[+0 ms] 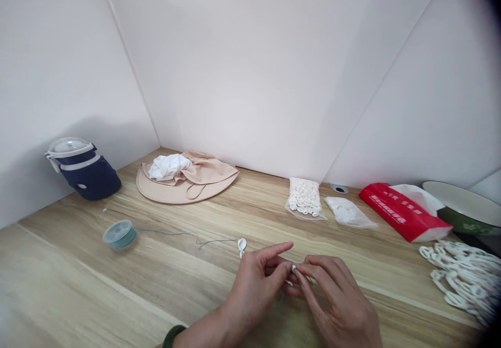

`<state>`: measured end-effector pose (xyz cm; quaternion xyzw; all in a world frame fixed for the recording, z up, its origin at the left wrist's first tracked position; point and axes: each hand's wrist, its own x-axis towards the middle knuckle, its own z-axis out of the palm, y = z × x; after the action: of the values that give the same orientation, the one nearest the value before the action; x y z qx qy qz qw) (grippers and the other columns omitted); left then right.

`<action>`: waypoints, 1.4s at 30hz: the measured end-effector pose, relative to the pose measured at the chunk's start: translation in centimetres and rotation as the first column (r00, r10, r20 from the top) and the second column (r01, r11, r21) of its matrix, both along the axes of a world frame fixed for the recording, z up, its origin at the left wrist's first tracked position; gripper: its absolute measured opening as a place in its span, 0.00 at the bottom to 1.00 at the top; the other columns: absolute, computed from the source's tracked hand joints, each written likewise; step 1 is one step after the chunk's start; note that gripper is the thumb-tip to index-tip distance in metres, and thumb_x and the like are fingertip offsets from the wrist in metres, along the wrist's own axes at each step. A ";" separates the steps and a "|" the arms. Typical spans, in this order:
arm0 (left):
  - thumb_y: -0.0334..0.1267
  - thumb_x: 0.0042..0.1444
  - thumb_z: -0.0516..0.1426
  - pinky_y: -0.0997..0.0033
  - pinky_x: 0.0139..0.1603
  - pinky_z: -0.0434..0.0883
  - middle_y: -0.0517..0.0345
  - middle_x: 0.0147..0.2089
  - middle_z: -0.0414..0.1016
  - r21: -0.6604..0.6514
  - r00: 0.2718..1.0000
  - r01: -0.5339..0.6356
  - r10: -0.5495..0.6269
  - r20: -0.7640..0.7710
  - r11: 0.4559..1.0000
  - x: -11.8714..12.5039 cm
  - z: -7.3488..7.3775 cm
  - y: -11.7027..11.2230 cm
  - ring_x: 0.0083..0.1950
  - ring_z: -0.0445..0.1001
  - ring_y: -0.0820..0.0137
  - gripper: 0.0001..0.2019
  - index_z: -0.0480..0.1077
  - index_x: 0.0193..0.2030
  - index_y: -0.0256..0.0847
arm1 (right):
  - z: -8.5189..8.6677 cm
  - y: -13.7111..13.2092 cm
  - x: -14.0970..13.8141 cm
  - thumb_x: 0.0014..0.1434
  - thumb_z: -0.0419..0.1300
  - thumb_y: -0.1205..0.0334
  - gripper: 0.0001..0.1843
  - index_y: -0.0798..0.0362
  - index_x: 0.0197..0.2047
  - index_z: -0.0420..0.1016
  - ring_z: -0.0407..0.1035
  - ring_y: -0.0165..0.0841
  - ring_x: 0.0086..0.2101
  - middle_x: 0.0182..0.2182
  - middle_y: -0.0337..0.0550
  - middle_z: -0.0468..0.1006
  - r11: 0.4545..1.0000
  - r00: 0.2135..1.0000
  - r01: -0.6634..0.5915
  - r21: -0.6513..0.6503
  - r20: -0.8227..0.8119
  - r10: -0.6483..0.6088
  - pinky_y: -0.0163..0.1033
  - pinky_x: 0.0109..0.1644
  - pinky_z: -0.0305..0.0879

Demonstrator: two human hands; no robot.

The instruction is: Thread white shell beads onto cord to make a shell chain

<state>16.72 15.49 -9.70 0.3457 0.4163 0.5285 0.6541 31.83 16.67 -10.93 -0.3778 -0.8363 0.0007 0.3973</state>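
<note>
Thumb and fingertips of the right hand point(338, 298) and the left hand point(258, 275) meet in a close pinch on a small white shell-like piece point(294, 268), the left index finger lifted clear of it; a thin grey-green thread point(172, 232) shows in snatches below and beside the fingers. Just beyond the left hand, a white oval cowrie-like shell point(241, 244) lies at the thread's near end, and the thread runs left across the pale wood-grain table point(164, 296) to a clear plastic spool wound with teal thread point(120, 236), apparently uncut. The strand in hand thus looks only begun, with few shells on show, while a heap of white shell loops point(465, 277) at the near right seems made up already. Plenty of loose stock seems left: a clear bag of white shells point(304, 198) stands at the far right, beside a smaller clear bag of white contents point(347, 212) too indistinct to identify. Fingers hide the thread's exact path at the pinch, any hole or knot there, and how many shells sit inside the left hand; the heap is cut by the dark right edge.
</note>
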 end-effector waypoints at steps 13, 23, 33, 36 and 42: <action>0.38 0.54 0.58 0.73 0.31 0.72 0.53 0.34 0.80 0.099 0.964 -0.043 0.067 -0.256 0.994 -1.0 0.2 0.1 0.31 0.76 0.70 0.21 0.70 0.56 0.39 | -0.1 0.0 -0.4 0.60 0.57 0.66 0.07 0.51 0.43 0.71 0.71 0.36 0.38 0.35 0.44 0.76 1.000 1.000 -0.008 -0.003 0.006 0.008 0.40 0.41 0.68; 0.40 0.53 0.60 0.67 0.34 0.75 0.49 0.35 0.79 0.107 0.949 -0.309 0.313 -0.027 0.945 -2.8 1.7 1.3 0.36 0.78 0.64 0.21 0.70 0.52 0.34 | -1.2 -0.1 -0.4 0.61 0.56 0.62 0.04 0.48 0.41 0.70 0.70 0.33 0.28 0.28 0.39 0.74 0.972 0.999 0.044 -0.232 0.017 -0.042 0.36 0.30 0.68; 0.40 0.54 0.60 0.70 0.33 0.76 0.53 0.35 0.78 0.132 0.906 -0.418 0.423 -0.014 0.899 -3.9 2.8 1.6 0.32 0.78 0.68 0.16 0.71 0.49 0.35 | -1.9 0.2 -0.1 0.59 0.58 0.63 0.04 0.47 0.39 0.72 0.70 0.34 0.30 0.28 0.37 0.75 0.957 0.989 0.019 -0.291 0.144 0.024 0.36 0.31 0.69; 0.40 0.55 0.59 0.69 0.33 0.76 0.52 0.36 0.79 0.132 0.905 -0.417 0.424 -0.027 0.899 -3.9 2.9 1.6 0.33 0.78 0.68 0.15 0.71 0.47 0.35 | -2.1 0.2 0.0 0.59 0.57 0.63 0.05 0.46 0.40 0.72 0.70 0.34 0.30 0.28 0.37 0.75 0.949 0.989 0.030 -0.314 0.146 0.017 0.37 0.32 0.69; 0.40 0.56 0.58 0.72 0.34 0.76 0.53 0.37 0.79 0.207 0.878 -0.456 0.476 -0.055 0.865 -4.2 2.8 1.7 0.33 0.78 0.70 0.14 0.71 0.47 0.36 | -2.4 0.0 -0.2 0.59 0.57 0.64 0.05 0.47 0.39 0.73 0.70 0.35 0.32 0.29 0.38 0.75 0.926 0.985 0.088 -0.368 0.172 -0.026 0.38 0.35 0.67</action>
<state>12.53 17.18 -6.92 0.3218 0.4693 0.6890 0.4489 31.59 16.67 -13.33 -0.4696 -0.8392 0.1174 0.2478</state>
